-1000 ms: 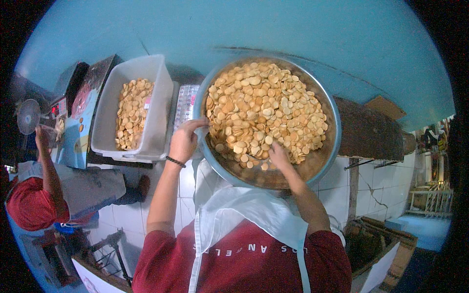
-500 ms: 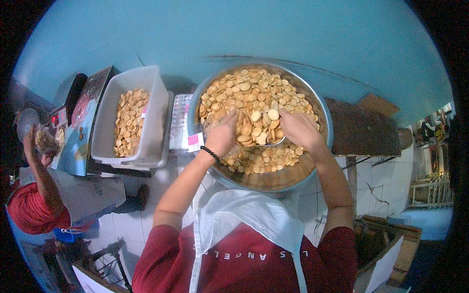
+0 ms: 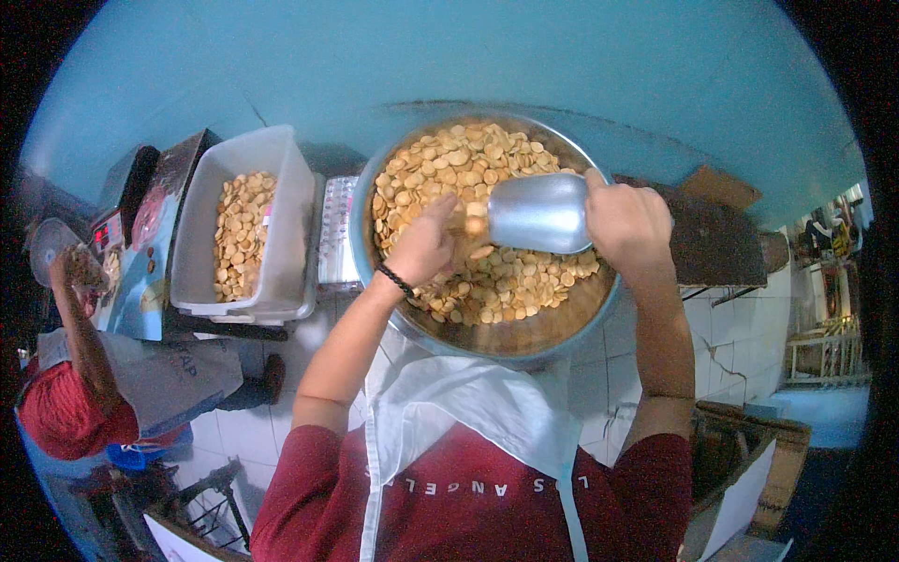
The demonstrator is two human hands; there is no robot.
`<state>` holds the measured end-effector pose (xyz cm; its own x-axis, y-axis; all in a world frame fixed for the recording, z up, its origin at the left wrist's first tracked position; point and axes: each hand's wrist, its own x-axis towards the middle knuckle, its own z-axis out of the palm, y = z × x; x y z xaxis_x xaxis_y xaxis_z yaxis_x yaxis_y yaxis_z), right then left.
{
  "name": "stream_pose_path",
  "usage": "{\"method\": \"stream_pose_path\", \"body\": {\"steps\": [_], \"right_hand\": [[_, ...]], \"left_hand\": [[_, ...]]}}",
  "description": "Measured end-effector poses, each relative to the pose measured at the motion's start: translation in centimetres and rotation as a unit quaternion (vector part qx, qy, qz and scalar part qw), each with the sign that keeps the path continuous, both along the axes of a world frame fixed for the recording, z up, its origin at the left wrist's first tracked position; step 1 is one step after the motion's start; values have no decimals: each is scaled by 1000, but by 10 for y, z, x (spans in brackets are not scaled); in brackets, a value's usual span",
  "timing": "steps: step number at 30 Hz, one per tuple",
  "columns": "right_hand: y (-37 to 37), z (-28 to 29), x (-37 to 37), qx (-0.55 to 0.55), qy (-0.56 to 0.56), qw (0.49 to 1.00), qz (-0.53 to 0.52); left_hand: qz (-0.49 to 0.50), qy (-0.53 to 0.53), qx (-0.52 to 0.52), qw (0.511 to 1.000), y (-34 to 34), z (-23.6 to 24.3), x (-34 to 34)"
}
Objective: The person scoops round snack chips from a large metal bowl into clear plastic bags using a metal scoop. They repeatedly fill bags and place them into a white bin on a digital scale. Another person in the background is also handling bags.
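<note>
Spill risk: here's the tense bit, as the smooth, silvery metal scoop (image 3: 538,214) lies nearly on its side, mouth facing the left hand (image 3: 421,245); too steep a tilt, or a mouth out of line with that hand, could send pieces tumbling past the fingers.
Crumble risk: a hard push of the scoop's edge into the small, round, golden-tan biscuits (image 3: 449,159) might crack some; they look thin and brittle.
Right hand: closed firmly, this one (image 3: 629,225), wrapped round the handle end of the scoop, knuckles up, the metal body reaching out to its left.
Left hand: fingers raised, near the scoop's mouth, blurred; how far open it is cannot be told, nor whether it grips something clear and thin. A black beaded bracelet (image 3: 395,281) sits at its wrist.
Scoop mouth: between the two hands, a few blurred biscuits right at the lip!
Basin: the wide, round, steel basin (image 3: 552,328) spreads beneath both hands, biscuits heaped beyond them and scattered on the nearer side too.
Tub: well left of the left hand, a tall, translucent white plastic tub (image 3: 198,234) holds more biscuits.
</note>
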<state>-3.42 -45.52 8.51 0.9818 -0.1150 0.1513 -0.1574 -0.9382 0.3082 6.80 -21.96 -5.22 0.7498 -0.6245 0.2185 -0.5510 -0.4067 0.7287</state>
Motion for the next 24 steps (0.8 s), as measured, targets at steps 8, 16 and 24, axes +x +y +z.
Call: {"method": "stream_pose_path", "body": {"steps": [8,16,24], "right_hand": [[-79,-125,-15,-10,-10,1000,23],[-115,-266,-42,79,-4,996,-45],[-21,-300,-38,242,256,936,-29]], "left_hand": [[-54,315,-155,935,54,40,11],[25,237,-236,942,109,79,-6],[108,168,-259,945,132,108,-24]]}}
